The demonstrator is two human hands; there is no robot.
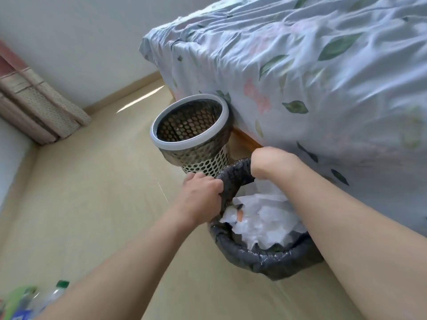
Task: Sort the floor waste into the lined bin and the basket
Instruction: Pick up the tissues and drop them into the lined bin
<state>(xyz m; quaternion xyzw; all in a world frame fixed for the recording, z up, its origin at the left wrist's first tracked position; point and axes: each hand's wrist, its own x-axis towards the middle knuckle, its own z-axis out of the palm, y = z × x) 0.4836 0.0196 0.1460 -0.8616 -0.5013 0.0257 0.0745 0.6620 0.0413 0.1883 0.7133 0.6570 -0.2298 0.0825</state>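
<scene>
The lined bin [265,259] stands on the floor beside the bed, its rim wrapped in a dark grey bag, with crumpled white paper and plastic waste [265,218] inside. My left hand [201,192] grips the bag at the bin's left rim. My right hand [272,162] reaches over the far rim with its fingers curled out of sight. Behind the bin stands the perforated metal basket [205,162] with a white rim; it looks empty. Plastic bottles [53,294] lie on the floor at the bottom left.
A bed with a leaf-patterned sheet [312,77] fills the right side, its wooden base right behind the bins. A rolled mat [39,107] leans in the far left corner. Beige floor [92,192] stretches to the left.
</scene>
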